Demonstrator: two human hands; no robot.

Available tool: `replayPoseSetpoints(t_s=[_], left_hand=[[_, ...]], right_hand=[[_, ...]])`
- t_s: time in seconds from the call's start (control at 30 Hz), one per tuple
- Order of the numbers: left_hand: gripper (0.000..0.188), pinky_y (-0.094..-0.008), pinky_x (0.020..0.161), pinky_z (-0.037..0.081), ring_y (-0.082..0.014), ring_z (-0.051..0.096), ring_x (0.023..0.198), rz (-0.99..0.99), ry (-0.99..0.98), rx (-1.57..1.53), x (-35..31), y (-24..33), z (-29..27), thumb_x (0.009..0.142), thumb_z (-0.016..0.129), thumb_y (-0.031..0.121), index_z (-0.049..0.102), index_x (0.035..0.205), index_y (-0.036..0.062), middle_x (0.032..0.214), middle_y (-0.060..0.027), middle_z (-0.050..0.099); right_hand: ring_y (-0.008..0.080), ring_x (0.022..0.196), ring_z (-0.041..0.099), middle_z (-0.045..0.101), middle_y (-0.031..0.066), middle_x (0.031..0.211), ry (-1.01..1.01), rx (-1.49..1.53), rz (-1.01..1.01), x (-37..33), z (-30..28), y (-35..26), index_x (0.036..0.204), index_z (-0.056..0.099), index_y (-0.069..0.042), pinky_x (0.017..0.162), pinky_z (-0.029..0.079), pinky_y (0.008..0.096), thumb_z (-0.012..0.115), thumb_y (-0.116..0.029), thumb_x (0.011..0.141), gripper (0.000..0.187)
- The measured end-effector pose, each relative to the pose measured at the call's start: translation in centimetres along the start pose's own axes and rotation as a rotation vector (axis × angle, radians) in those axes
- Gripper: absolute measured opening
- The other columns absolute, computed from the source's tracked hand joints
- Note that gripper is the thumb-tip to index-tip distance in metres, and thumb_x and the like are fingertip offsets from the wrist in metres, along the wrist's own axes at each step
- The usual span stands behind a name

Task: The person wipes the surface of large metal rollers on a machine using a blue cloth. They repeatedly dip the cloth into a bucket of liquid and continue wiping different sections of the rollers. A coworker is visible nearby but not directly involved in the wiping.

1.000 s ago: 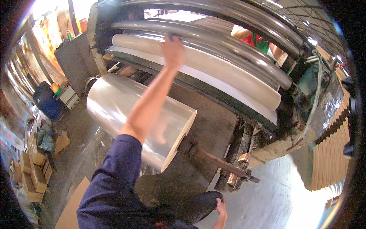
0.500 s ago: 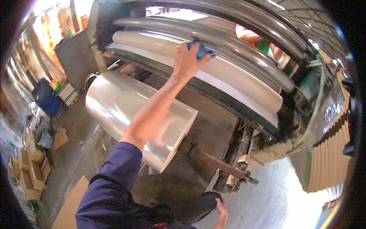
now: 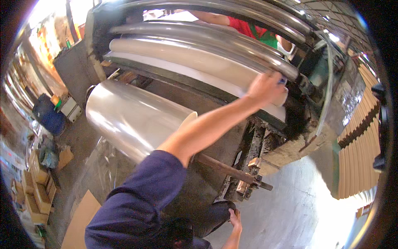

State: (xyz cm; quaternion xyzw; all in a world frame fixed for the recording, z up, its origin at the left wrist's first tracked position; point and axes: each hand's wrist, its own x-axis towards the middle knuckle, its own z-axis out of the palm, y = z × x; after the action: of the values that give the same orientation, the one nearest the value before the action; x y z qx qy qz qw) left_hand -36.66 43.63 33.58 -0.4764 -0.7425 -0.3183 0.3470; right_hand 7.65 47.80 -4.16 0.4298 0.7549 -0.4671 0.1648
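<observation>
My left hand [image 3: 265, 88], slightly blurred, is closed on a crumpled blue cloth [image 3: 283, 80], most of it hidden by the hand. It presses against the right end of a long cream-white roller [image 3: 186, 60] on a large machine. A white strip [image 3: 199, 76] runs along the roller's lower side. Below my stretched-out left arm lies a big roll of clear, shiny film [image 3: 128, 114] on a rusty shaft [image 3: 226, 168]. Low in the picture, my right hand [image 3: 234, 218] rests by my dark-trousered knee, fingers apart and holding nothing.
Steel rollers [image 3: 199, 41] span the machine above. Behind them a co-worker in a red and green top [image 3: 253, 31] reaches an arm in. Stacked brown sheets [image 3: 358, 166] stand at right. A blue drum [image 3: 49, 114] and cardboard boxes [image 3: 39, 191] are on the left.
My left hand has slid with the blue cloth from the roller's middle to its right end. The co-worker's arm now shows further left behind the rollers. My right hand stays by the knee.
</observation>
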Motion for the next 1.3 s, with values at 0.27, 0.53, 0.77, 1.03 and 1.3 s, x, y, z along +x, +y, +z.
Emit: replayPoseSetpoints(t_s=[0.27, 0.53, 0.77, 1.03, 1.3], left_hand=[[0.022, -0.0479, 0.081, 0.047, -0.0351, 0.059, 0.092, -0.582, 0.308, 0.563, -5.8, -13.3, -17.2, 0.086, 0.059, 0.027, 0.068, 0.096, 0.0091, 0.094, -0.0200, 0.064], [0.016, -0.0472, 0.080, 0.047, -0.0364, 0.060, 0.087, -0.461, 0.325, 0.160, -1.9, -6.1, -3.3, 0.086, 0.059, 0.021, 0.066, 0.091, 0.0083, 0.089, -0.0185, 0.062], [0.018, -0.0457, 0.068, 0.049, -0.0356, 0.061, 0.074, -0.412, 0.300, 0.342, -5.8, -14.2, -15.2, 0.084, 0.060, 0.021, 0.067, 0.084, 0.0040, 0.085, -0.0229, 0.060], [0.020, -0.0446, 0.071, 0.048, -0.0338, 0.057, 0.089, -0.572, 0.356, -0.045, -1.1, -3.2, -2.4, 0.085, 0.059, 0.024, 0.060, 0.084, 0.0033, 0.093, -0.0200, 0.056], [0.017, -0.0437, 0.080, 0.047, -0.0306, 0.053, 0.092, 0.079, 0.210, 0.236, -0.7, -2.2, -5.8, 0.081, 0.065, 0.030, 0.065, 0.078, 0.0130, 0.095, -0.0101, 0.050]], right_hand=[[0.0365, 0.129, 0.037, 0.037, 0.0232, 0.139, -0.061, -0.024, -0.130, 0.0, 0.9, 0.8, 0.134, 0.042, 0.002, 0.090, 0.050, 0.0422, 0.051, -0.058, 0.084, 0.079], [0.0357, 0.135, 0.029, 0.033, 0.0277, 0.142, -0.033, -0.153, -0.100, 0.5, 1.0, -1.6, 0.134, 0.041, 0.005, 0.107, 0.031, 0.0421, 0.048, -0.059, 0.082, 0.083], [0.0380, 0.124, 0.041, 0.041, 0.0298, 0.131, -0.074, -0.063, -0.029, 1.5, 0.5, 0.7, 0.123, 0.047, 0.009, 0.101, 0.037, 0.0451, 0.048, -0.055, 0.084, 0.075], [0.0423, 0.126, 0.036, 0.040, 0.0306, 0.133, 0.065, -0.202, -0.109, 1.6, 2.4, -1.1, 0.124, 0.047, 0.009, 0.108, 0.028, 0.0427, 0.045, -0.053, 0.085, 0.073], [0.0403, 0.126, 0.038, 0.040, 0.0304, 0.135, -0.013, -0.214, -0.153, 0.4, 0.5, -2.4, 0.126, 0.045, 0.010, 0.106, 0.030, 0.0431, 0.044, -0.052, 0.085, 0.075]])
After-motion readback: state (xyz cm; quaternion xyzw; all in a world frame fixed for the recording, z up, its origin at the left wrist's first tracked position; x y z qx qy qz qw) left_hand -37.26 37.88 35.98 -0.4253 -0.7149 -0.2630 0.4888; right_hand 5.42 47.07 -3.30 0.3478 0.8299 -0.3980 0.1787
